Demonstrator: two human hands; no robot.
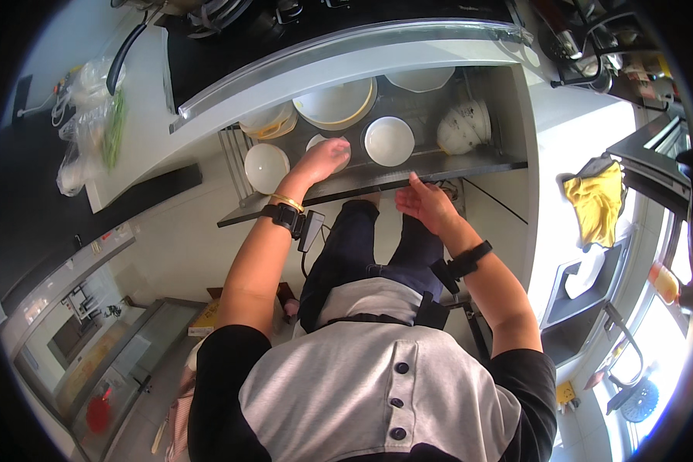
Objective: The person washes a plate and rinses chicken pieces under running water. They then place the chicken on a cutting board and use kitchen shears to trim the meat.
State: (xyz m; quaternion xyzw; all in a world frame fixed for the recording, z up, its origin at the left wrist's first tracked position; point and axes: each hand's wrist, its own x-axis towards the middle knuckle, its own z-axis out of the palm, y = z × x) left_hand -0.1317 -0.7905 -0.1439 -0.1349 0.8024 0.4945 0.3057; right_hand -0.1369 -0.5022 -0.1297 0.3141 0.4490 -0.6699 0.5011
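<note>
My left hand (325, 157) is over a small white bowl (315, 141) in the pulled-out drawer, its fingers curled; whether they grip the bowl is hidden. My right hand (427, 203) hangs just in front of the drawer's dark front edge (462, 170), thumb raised and apart from the fingers, holding nothing. Between the hands, a round white bowl (389, 141) stands upright. Left of my left hand sits another white bowl (267, 168). Behind are a large bowl with a yellow-edged rim (336, 104) and stacked dishes (268, 122). Patterned bowls (465, 128) lean sideways at the right.
Above the drawer runs the counter edge with a black gas hob (346, 26); a pan handle (128, 58) juts out at its left. Plastic bags and green vegetables (113, 130) lie on the left counter. At right are a yellow cloth (598, 202) and a sink (560, 320).
</note>
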